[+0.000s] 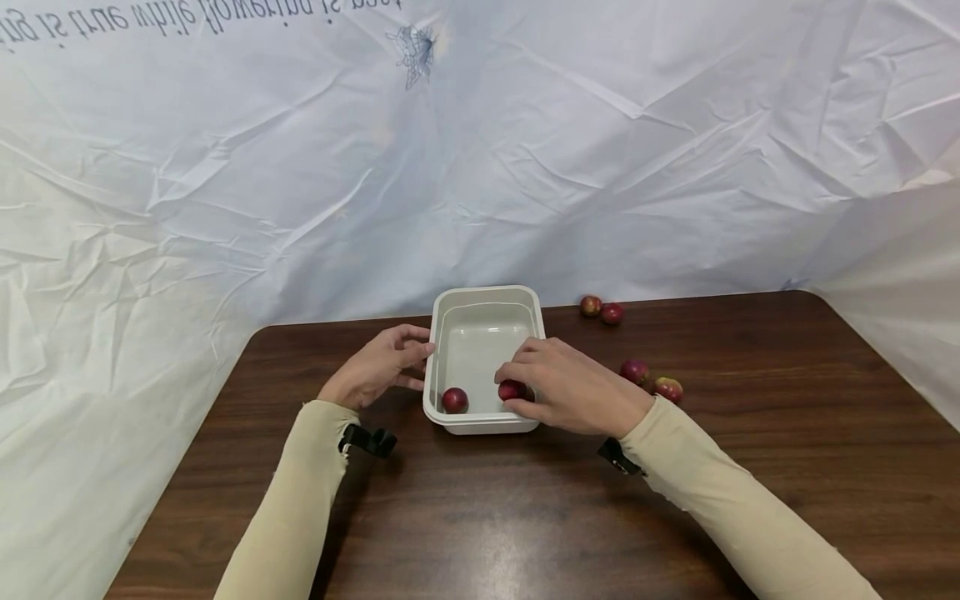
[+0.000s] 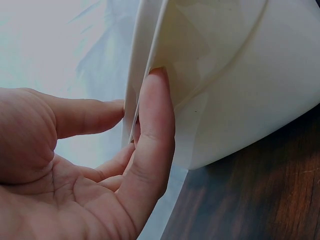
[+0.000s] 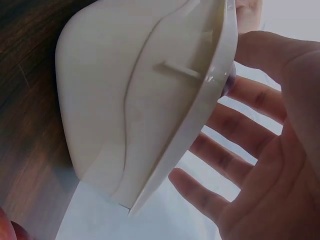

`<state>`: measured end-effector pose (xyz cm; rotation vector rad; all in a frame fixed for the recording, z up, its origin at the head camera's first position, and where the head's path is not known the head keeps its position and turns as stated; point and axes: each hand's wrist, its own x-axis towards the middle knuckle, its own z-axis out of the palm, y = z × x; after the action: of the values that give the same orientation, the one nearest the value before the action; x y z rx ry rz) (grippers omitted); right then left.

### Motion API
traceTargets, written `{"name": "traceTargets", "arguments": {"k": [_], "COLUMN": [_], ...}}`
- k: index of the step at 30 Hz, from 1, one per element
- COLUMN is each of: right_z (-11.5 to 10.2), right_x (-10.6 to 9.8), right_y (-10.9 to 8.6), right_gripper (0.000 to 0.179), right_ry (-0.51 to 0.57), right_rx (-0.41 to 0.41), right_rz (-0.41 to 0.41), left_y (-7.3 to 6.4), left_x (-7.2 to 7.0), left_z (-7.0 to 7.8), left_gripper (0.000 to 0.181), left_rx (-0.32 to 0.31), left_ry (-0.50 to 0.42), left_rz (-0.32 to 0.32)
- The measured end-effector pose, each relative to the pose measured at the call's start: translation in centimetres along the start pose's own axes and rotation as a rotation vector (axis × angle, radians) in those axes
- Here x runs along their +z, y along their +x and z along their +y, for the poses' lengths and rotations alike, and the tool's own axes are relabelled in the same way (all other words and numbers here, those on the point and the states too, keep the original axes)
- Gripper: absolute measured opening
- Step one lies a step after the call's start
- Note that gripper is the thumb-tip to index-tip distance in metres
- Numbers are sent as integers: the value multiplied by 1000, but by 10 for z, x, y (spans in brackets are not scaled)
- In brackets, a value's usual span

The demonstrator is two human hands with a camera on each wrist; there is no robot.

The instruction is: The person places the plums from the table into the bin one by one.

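Observation:
A white plastic container (image 1: 480,358) sits near the table's back edge. My left hand (image 1: 382,364) pinches its left rim, thumb on the outer lip and a finger bent under it in the left wrist view. Over the container's front right corner, my right hand (image 1: 570,385) reaches across the rim and holds a small red apple (image 1: 512,390) between thumb and fingers. In the right wrist view the container wall (image 3: 105,95) hides most of that apple. Another red apple (image 1: 454,401) lies inside at the front left corner.
Two apples (image 1: 591,306) lie close together at the table's back edge, right of the container. Behind my right wrist are a dark red apple (image 1: 634,372) and a yellow-red apple (image 1: 668,389). A white sheet (image 1: 360,167) hangs behind the brown wooden table (image 1: 465,508).

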<state>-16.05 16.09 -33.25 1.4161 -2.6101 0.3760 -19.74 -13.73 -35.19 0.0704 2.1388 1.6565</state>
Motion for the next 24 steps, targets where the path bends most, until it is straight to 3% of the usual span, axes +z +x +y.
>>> {"name": "traceTargets", "arguments": {"k": [7, 12, 24], "right_z": [2, 5, 23], "right_x": [-3, -10, -37], "right_y": [1, 1, -5], "right_gripper": [18, 12, 28], "right_ry": [14, 10, -3], "right_rx": [13, 23, 161], "right_rz": [-30, -14, 8], "left_y": [3, 5, 9], "left_x": [-3, -5, -8], "left_z": [0, 0, 3], "left_gripper": [45, 45, 45], "left_rx": [3, 8, 12], "left_ry": [-1, 2, 8], "left_rz": [-7, -15, -25]}}
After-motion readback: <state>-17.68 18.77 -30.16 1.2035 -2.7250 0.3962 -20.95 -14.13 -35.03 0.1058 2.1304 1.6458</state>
